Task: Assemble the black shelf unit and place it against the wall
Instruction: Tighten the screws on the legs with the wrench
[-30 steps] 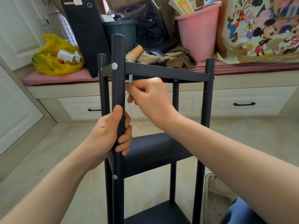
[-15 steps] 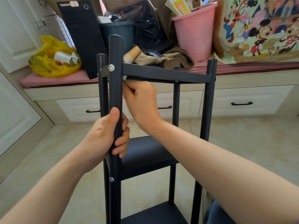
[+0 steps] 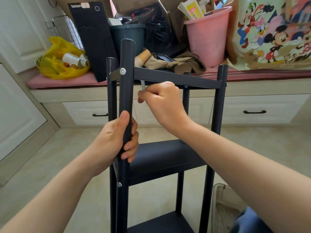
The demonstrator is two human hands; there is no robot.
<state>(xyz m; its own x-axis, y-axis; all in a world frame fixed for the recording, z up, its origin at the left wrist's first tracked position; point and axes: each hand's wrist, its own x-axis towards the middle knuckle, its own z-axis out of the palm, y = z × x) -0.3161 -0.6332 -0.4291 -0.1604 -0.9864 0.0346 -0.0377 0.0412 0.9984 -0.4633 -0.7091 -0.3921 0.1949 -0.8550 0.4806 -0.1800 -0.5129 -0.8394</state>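
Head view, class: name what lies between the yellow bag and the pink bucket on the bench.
In the head view, a leaning black panel, a dark green bin, paper cups and brown cloth lie between the yellow bag and the pink bucket.

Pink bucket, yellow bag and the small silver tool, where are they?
pink bucket [image 3: 207, 42]: head view, middle of its front wall.
yellow bag [image 3: 48, 66]: head view, its crinkled left side.
small silver tool [image 3: 142, 84]: head view, its exposed upper end.
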